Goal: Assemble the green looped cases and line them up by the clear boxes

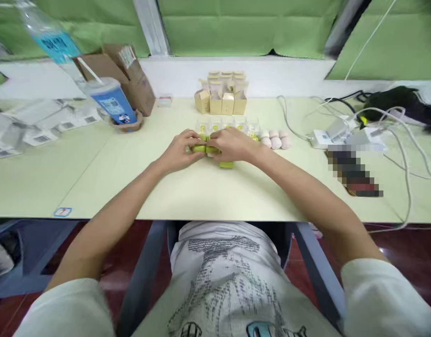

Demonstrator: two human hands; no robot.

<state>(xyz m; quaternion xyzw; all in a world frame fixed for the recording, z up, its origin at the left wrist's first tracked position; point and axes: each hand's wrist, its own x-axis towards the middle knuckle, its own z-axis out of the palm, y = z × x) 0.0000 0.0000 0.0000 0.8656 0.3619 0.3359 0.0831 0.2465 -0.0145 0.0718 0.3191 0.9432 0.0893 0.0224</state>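
Observation:
Both my hands meet at the middle of the pale yellow table (215, 196). My left hand (182, 150) and my right hand (231, 144) are closed together on a small yellow-green piece (205, 149). Another yellow-green piece (226, 164) lies on the table just under my right hand. Right behind my hands is a row of clear packets with yellow prints (227, 125). Several pink egg-shaped items (275, 139) lie to the right of that row. Farther back stands a cluster of small tan cartons (222, 93).
A blue paper cup with a straw (112, 100) and a brown cardboard box (131, 75) stand at the back left, a water bottle (48, 35) above them. White labelled packets (32, 126) lie far left. White and black cables with a power strip (327, 136) cover the right side.

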